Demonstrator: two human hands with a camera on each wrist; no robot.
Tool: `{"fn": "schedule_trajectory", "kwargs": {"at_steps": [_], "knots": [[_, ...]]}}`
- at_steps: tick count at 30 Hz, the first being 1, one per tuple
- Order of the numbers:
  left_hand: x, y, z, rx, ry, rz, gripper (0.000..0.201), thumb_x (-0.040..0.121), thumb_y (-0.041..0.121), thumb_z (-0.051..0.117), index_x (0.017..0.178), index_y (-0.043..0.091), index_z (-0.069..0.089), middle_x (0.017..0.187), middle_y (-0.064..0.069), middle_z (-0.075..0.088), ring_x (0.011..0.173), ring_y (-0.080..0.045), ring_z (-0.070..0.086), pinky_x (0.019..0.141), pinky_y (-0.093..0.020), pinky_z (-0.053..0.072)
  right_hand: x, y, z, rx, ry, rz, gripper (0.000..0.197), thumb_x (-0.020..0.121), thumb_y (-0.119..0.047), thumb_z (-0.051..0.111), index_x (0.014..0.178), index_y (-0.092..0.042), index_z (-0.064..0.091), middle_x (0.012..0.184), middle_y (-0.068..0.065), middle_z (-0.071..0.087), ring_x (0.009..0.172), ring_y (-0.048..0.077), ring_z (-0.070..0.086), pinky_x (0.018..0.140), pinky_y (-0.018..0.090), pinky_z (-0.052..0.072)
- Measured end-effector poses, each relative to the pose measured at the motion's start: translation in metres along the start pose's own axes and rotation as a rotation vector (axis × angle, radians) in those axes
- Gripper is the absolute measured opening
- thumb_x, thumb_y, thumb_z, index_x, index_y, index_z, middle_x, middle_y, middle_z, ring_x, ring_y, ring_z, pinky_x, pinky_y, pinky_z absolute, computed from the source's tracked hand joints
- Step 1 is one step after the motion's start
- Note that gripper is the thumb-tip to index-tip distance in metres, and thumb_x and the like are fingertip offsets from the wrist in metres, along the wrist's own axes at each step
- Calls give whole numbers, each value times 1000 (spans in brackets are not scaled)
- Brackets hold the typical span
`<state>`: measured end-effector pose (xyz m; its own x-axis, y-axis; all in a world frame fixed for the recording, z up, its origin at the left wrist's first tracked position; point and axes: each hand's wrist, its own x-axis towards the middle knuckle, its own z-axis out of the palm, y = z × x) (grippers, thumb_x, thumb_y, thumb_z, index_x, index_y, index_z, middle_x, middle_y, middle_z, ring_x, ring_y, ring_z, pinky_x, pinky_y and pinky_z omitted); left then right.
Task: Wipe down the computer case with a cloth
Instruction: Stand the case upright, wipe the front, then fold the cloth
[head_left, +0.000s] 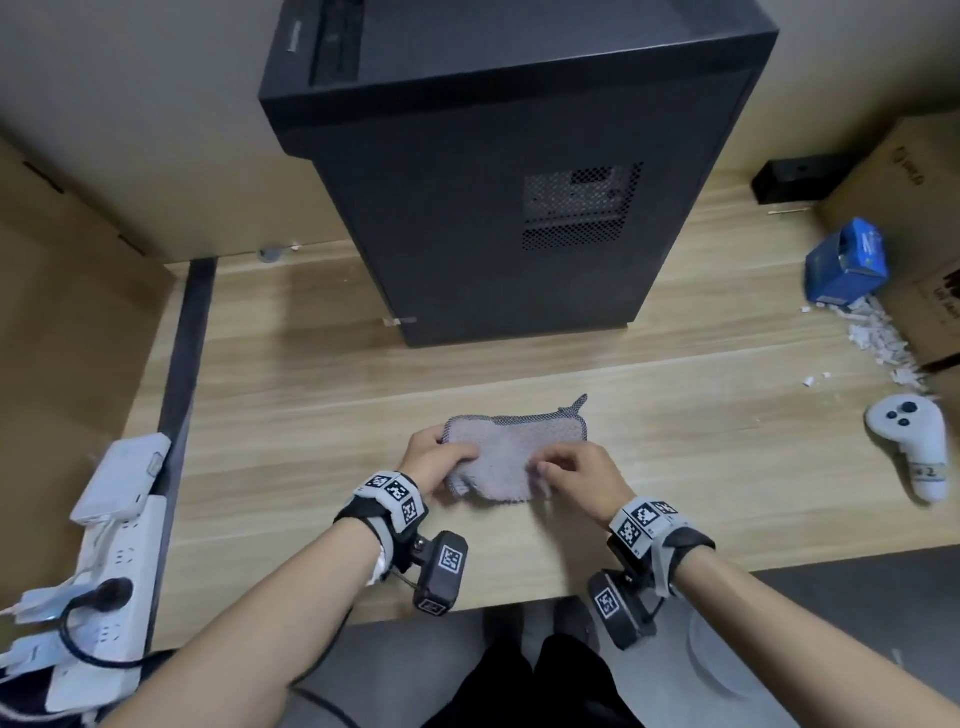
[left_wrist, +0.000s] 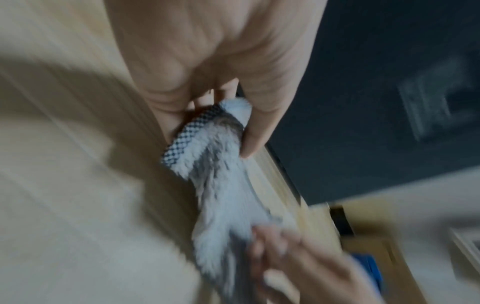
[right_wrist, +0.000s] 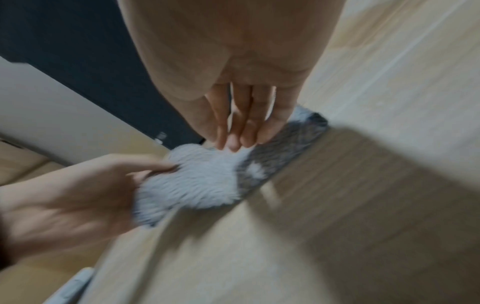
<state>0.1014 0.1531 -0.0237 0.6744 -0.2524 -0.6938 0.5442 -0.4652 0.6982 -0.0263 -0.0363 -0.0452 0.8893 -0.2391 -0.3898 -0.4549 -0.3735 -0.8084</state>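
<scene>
The black computer case (head_left: 498, 171) stands upright at the back of the wooden table (head_left: 291, 395), its vented side panel facing me. A small fluffy pale cloth (head_left: 514, 449) with a dark checkered hem lies flat in front of it. My left hand (head_left: 447, 457) grips the cloth's left edge; the left wrist view shows the cloth (left_wrist: 221, 185) pinched between the left hand's (left_wrist: 213, 139) thumb and fingers. My right hand (head_left: 550, 467) pinches the near right part, its fingertips (right_wrist: 233, 144) gathered on the pile of the cloth (right_wrist: 197, 181). Both wrist views are blurred.
A white power strip (head_left: 104, 566) with plugs and a white box (head_left: 124, 473) lie at the table's left edge. On the right are a white controller (head_left: 909, 447), a torn blue carton (head_left: 844, 270), paper scraps (head_left: 878, 338) and a cardboard box (head_left: 914, 208).
</scene>
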Motion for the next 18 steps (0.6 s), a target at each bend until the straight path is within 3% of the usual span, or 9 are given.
{"fn": "schedule_trajectory", "kwargs": {"at_steps": [3,6,10,12,15,16,18], "knots": [[6,-2,-27,20,-37,-74,31,80,-6,71,107,9,66,102,-8,70,85,-18,68,57,-20,54,8,13,-2,-80,-24,66,15,87,-6,64,92,-16,74,97,-2,73,91,16,66,89,36,53],[15,-9,-36,-53,-51,-89,40,77,-15,68,110,8,65,112,-15,67,98,-26,66,68,-26,56,13,17,-2,-97,-37,75,13,88,-6,64,92,-13,74,92,-4,72,85,15,65,84,33,54],[18,-13,-24,-114,121,51,52,72,-21,64,114,10,63,106,-8,67,99,-23,64,65,-19,54,17,20,0,-68,-38,95,16,90,-5,62,89,-15,74,82,-6,70,72,9,61,71,26,51],[18,-16,-21,-116,170,16,43,73,-11,70,110,10,66,100,-5,71,92,-21,68,72,-26,57,17,23,1,-64,-35,93,16,90,-5,62,87,-16,73,80,-6,69,70,8,61,69,24,48],[27,-23,-24,-83,186,-85,9,72,8,78,80,9,74,83,-8,76,85,-28,72,85,-43,58,17,24,3,-63,-28,87,18,89,-5,62,85,-18,72,78,-7,68,68,7,60,68,23,47],[29,-24,-26,-71,192,-89,5,73,13,78,74,10,74,81,-9,76,85,-30,72,86,-48,57,17,23,3,-61,-25,87,19,89,-5,62,84,-20,72,78,-6,68,67,8,60,67,23,47],[31,-21,-24,-19,212,-22,13,74,25,72,82,15,74,88,-5,75,89,-29,70,89,-50,55,17,22,4,-61,-23,87,19,89,-5,61,83,-21,71,77,-7,68,67,7,59,66,23,47]]}}
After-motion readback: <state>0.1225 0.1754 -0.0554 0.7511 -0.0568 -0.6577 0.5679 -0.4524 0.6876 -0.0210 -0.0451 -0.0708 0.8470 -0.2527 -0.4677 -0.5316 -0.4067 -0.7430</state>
